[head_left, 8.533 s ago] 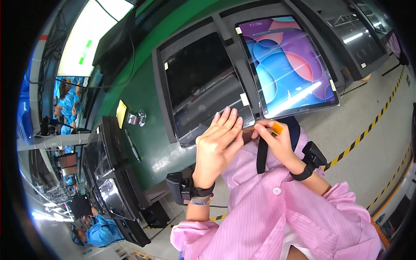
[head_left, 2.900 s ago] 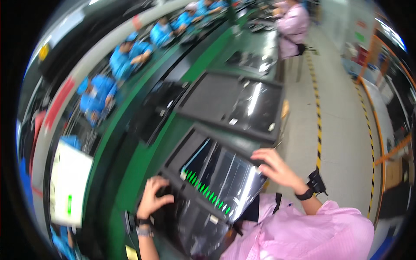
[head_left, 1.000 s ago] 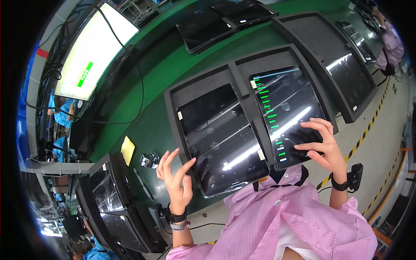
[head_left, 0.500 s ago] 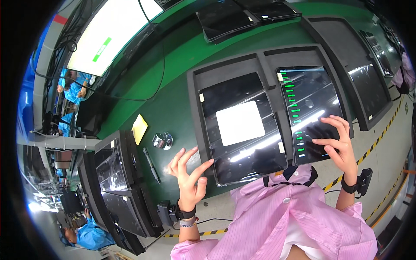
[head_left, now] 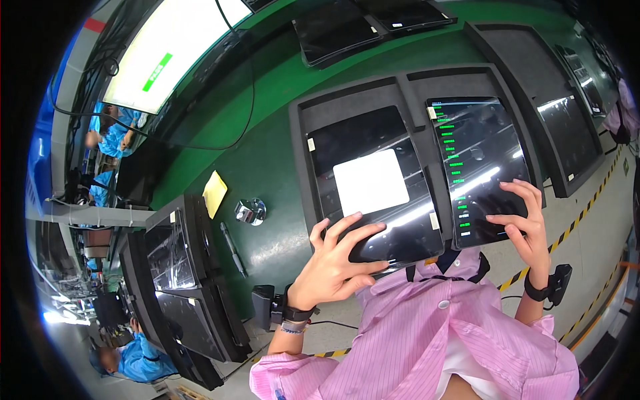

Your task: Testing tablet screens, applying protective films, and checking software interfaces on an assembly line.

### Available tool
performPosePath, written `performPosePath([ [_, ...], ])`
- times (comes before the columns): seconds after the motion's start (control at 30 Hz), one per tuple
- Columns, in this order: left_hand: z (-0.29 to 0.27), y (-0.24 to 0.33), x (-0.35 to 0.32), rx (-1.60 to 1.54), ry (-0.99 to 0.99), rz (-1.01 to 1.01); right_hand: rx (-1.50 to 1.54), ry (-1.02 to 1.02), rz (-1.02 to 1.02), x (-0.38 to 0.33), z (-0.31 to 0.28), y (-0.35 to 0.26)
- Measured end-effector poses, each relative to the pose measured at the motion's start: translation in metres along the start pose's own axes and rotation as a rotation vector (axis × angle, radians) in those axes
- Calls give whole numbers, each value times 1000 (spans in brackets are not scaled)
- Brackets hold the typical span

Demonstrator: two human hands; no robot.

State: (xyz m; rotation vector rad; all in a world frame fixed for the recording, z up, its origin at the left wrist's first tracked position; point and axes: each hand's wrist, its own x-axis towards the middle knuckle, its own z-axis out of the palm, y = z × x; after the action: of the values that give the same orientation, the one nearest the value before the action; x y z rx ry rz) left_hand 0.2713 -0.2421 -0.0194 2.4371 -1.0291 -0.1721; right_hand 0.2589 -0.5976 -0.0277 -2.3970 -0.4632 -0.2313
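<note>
We see two tablets lying side by side in one dark foam tray [head_left: 301,133] on the green workbench [head_left: 267,167]. The left tablet [head_left: 373,180] shows a dark screen with one white square in its middle; the right tablet [head_left: 477,167] shows a dark screen with a column of short green bars down its left side.

Our left hand [head_left: 337,263] lies spread on the near edge of the left tablet, fingers fanned out flat on the glass and closing on nothing. Our right hand [head_left: 523,223] rests its fingertips on the lower right part of the right tablet, fingers loosely bent, also gripping nothing. Each wrist wears one dark band, two in all.

Beyond this tray, further dark tablets lie in trays of their own: two at the top of the bench [head_left: 333,30] and one to the right [head_left: 567,127]. To the left stand two more dark screens [head_left: 180,267] in an upright rack, one above the other.

On the bare green surface lie one yellow note [head_left: 215,193], one small shiny metal piece [head_left: 251,211] and one dark pen [head_left: 233,250], well apart from the hands. One large bright monitor [head_left: 173,50] with a green bar hangs at the upper left. Three people in blue coats [head_left: 110,137] work at the far left, one more [head_left: 137,360] at the lower left.
</note>
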Motion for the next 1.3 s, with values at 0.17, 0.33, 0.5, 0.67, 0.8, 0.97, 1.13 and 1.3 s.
performPosePath([
  [0.17,2,-10,8,34,44,-55,-13,35,22,-3,-4,6],
  [0.33,2,-15,14,56,91,-67,-7,91,69,-5,-9,8],
  [0.5,2,-16,13,59,94,-48,-3,110,86,-7,-10,9],
  [0.67,-12,-29,4,131,537,-212,-16,138,76,-9,-11,13],
  [0.8,-17,-40,-3,179,550,-325,-37,175,72,-10,-12,15],
  [0.97,-11,-43,-4,184,456,-312,-52,168,85,-13,-12,16],
  [1.13,-11,-43,-4,222,482,-307,-71,207,98,-23,-12,25],
  [1.3,-13,-37,-15,246,624,-394,130,515,308,-32,-2,49],
])
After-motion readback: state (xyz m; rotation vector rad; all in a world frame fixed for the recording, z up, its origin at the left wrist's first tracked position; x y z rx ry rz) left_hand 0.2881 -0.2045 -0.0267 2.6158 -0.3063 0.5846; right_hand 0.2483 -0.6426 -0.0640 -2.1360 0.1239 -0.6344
